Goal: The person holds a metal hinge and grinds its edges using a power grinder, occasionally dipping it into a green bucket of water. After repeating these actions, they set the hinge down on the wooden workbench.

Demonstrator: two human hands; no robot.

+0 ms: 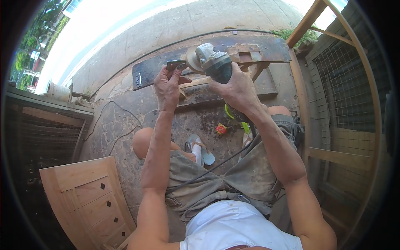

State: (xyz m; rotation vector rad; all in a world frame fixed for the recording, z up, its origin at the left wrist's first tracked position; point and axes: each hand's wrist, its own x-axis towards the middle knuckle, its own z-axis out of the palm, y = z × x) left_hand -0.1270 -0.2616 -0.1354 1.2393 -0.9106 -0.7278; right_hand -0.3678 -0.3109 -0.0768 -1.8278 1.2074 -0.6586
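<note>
My right hand [238, 88] is wrapped round the dark body of an angle grinder [216, 64], whose pale head and round disc [194, 60] point left. Pinched in the fingers of my left hand [168, 88] is a small dark metal piece [176, 64], its right end close to the disc; whether they touch I cannot tell. Beneath both hands stands a low dark bench [146, 68]. On its right part lies a wooden block with a square recess [246, 54]. A black cord runs from the grinder across my lap.
A carved wooden panel [89, 200] leans at the lower left. An orange-red object [221, 128] and a bright green strap [229, 111] are near my feet. A wooden frame with wire mesh [341, 83] stands at the right. A cable crosses the ground at the left.
</note>
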